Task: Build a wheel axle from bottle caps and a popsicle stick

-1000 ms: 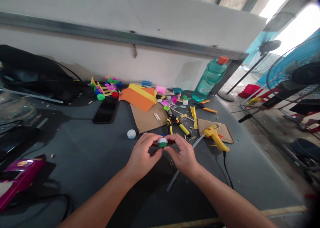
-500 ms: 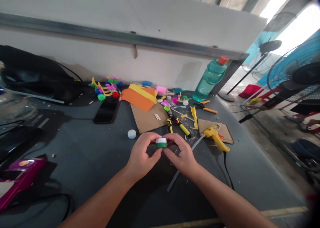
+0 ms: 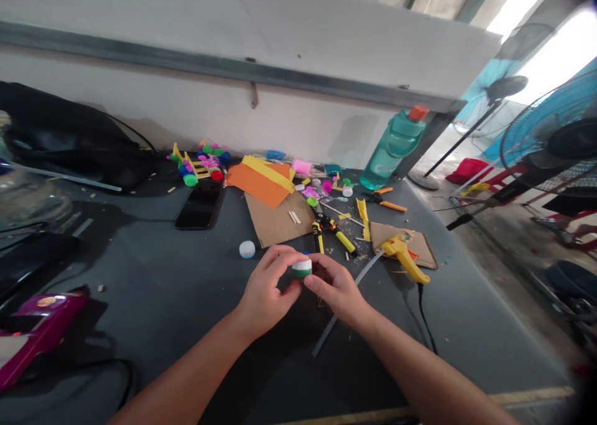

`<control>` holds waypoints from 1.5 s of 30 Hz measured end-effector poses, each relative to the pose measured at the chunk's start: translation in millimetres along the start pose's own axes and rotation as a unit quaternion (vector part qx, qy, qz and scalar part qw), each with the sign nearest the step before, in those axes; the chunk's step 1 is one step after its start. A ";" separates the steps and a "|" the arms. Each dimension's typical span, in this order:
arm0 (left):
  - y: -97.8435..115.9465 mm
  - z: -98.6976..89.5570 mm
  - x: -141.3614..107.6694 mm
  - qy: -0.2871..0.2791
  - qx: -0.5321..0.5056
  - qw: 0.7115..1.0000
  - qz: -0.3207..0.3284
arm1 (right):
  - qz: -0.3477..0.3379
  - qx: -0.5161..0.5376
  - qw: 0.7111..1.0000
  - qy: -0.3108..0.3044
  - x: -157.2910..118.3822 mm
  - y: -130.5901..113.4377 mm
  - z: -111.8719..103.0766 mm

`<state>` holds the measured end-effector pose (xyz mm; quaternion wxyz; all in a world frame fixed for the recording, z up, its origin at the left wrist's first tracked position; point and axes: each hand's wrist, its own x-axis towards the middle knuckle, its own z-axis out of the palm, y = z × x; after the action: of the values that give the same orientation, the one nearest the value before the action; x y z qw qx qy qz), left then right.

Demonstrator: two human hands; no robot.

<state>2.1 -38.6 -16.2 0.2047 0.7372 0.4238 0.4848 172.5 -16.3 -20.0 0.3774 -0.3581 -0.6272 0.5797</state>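
Two bare hands filled the lower middle of my feed, working just above the dark grey worktop (image 3: 153, 275). The left hand (image 3: 267, 286) and the right hand (image 3: 336, 286) were both closed in a fingertip pinch on a white-and-green bottle cap (image 3: 301, 268), which sat between them, raised off the surface towards the middle of the worktop. (From my remote seat, I judged that a piece so small took both hands to keep steady.) A plain white cap (image 3: 247, 249) lay just beyond the left hand, within easy reach.

To the right, a yellow hot glue gun (image 3: 403, 257) rested on a cardboard scrap (image 3: 387, 235), probably to keep drips off the worktop, and its black cord (image 3: 422, 310) trailed towards the near edge. A long translucent rod (image 3: 326, 335), possibly a glue stick, ran under the right wrist. Yellow-and-black pliers (image 3: 326, 229) lay close beyond the hands, as if kept handy, beside a larger cardboard sheet (image 3: 275, 223) topped with orange paper (image 3: 252, 185). A black phone (image 3: 200, 204) sat left of that sheet, apart from the scattered bits, perhaps for safety. A teal water bottle (image 3: 387, 157) stood back by the far edge, out of the way.
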 end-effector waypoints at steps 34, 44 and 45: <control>-1.5 3.6 -0.2 0.018 -0.054 0.996 -0.075 | 0.041 0.010 0.991 0.129 4.6 1.7 -2.0; -2.1 1.4 -0.1 0.000 0.014 1.000 -0.025 | -0.090 -0.137 0.982 0.093 -2.2 -3.8 -0.7; -2.7 1.6 -0.8 -0.005 0.016 1.000 -0.018 | -0.094 -0.151 0.979 0.094 -2.2 -4.0 -1.1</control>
<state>2.2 -37.6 -19.3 0.2033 0.7349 0.4442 0.4704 174.5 -18.1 -16.1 0.4291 -0.4032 -0.7003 0.4036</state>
